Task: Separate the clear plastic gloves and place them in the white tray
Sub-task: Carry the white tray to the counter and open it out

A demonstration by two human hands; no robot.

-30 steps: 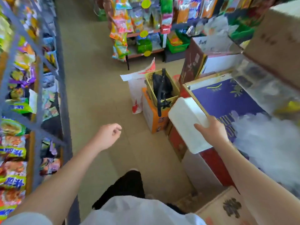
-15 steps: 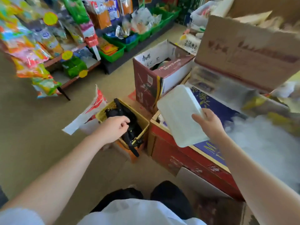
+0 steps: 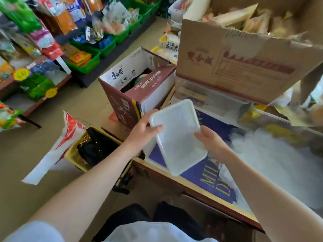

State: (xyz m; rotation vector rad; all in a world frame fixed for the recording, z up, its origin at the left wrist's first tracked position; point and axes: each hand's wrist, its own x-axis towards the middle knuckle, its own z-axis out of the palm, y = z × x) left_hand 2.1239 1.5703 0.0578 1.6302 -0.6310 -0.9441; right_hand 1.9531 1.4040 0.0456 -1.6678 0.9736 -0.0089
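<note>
Shop shelving and stacked cartons crowd the floor around a low blue-topped box (image 3: 206, 179) that serves as the work surface. Above it, the left hand (image 3: 141, 132) grips the far-left rim of the white tray (image 3: 176, 135), thumb curled over the edge, while the right hand (image 3: 210, 139) holds the opposite long side. The tray is tilted, its near corner low over the box. It looks light and fairly stiff, best held by the rims as now. Just right of it lies the heap of clear plastic gloves (image 3: 272, 159), filmy, limp and clingy; pinching a single cuff should peel one free. Beyond stands a brown carton (image 3: 232, 65).
</note>
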